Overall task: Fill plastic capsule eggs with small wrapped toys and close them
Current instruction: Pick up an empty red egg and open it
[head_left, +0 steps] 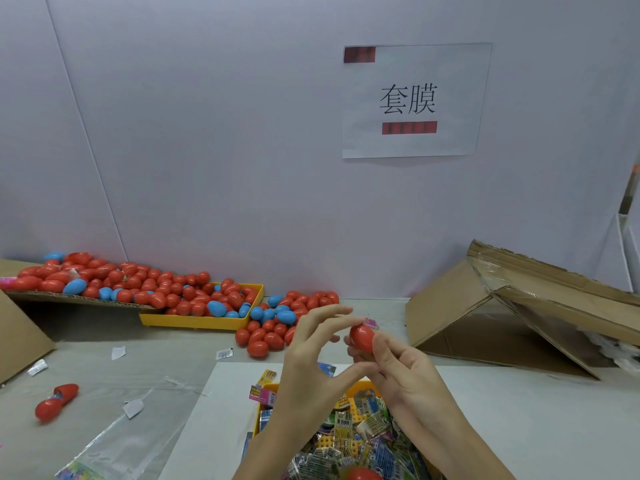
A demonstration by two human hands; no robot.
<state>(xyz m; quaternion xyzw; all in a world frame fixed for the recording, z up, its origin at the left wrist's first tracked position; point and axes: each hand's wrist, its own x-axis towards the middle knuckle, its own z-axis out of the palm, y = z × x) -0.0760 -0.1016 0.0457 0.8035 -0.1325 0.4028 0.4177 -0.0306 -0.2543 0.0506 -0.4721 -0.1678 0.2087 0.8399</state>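
— How far along was the job at that point?

— Hard to count. A big heap of red and blue eggs (166, 292) lay along the back of the worktop (173, 344), spilling off a cardboard flap (69, 299) into a yellow tray (194, 322) and out past it. Whether those were filled or waiting, I could not tell.

— And the one in hand?

— A red capsule egg (362, 337) was held up above the toy bin, well in front of the heap. The right hand (398, 368) gripped it, fingers curled round its lower part. A pink wrapped toy (371, 323) poked out at its top, so I judged it was being stuffed and not yet closed.

— The left hand?

— The left hand (311, 344) sat just beside the egg, its fingers (332, 311) spread and reaching over the toy, thumb below. It pinched nothing that I could see.

— Much left?

— Plenty, I'd say. The orange bin (268, 389) under the hands was full of wrapped toys (346, 441), and one red egg lay open (55, 401) at the left of the worktop, halves apart with something inside.
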